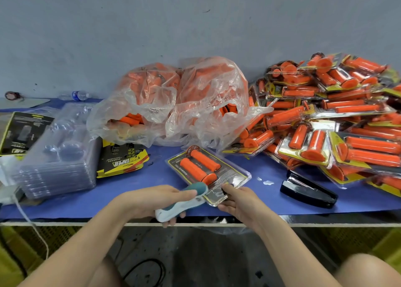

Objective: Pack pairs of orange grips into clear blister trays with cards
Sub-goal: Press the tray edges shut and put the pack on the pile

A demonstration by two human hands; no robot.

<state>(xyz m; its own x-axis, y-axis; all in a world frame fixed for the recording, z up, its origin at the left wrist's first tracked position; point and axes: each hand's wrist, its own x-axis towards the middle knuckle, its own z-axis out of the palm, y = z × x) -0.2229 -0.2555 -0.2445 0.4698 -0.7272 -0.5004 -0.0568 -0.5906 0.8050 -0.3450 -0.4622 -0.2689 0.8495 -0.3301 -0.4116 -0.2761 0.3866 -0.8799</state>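
A clear blister tray (233,179) with a black and yellow card lies at the table's front edge, holding two orange grips (198,167) side by side. My left hand (158,200) grips a teal and white stapler (184,202) whose jaw sits over the tray's near corner. My right hand (235,202) pinches the tray's near edge, thumb on top. Two clear plastic bags of loose orange grips (173,104) sit behind the tray.
A heap of packed trays (329,117) fills the right side. A black stapler (308,189) lies in front of it. A stack of unfilled clear trays (58,152) and printed cards (121,158) stand at the left. A water bottle (79,95) lies by the wall.
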